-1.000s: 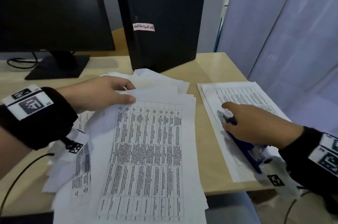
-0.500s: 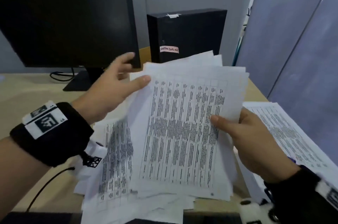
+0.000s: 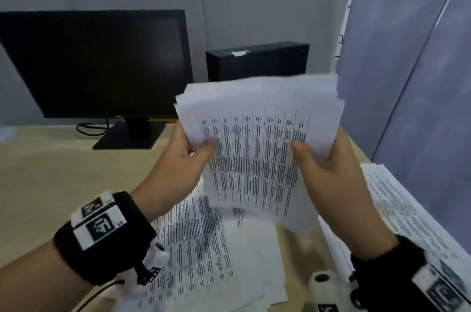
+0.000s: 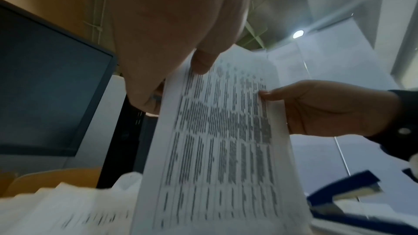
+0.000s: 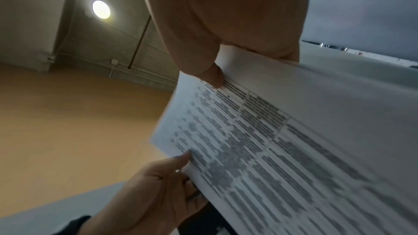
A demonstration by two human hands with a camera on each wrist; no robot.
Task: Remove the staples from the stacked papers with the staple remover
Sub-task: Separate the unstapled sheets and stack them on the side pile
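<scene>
1. The desk is a pale wooden top that carries everything else, with grey walls behind it and a bluish partition panel along its right side.
2. A dark monitor stands at the back left on its stand, and a black box with a scrap of white tape on top stands just to its right.
3. Loose printed sheets lie spread on the desk below the hands, and a second pile of printed pages lies at the right edge under the right forearm.
4. The stack of papers is held up off the desk, roughly upright and tilted slightly, its printed table facing the person; it hides the lower part of the black box.
5. The left hand grips the stack's left edge, thumb pressed on the printed face and fingers behind the sheets.
6. The right hand grips the stack's right edge the same way, thumb on the front and fingers curled behind, so the two hands are apart with the stack between them.
7. In the left wrist view a dark blue tool, blurred, lies low on the right over the pile of pages, below the right hand and touched by neither hand; whether it is the staple remover cannot be told.
8. No staple can be made out on the stack, as the print is blurred.
</scene>
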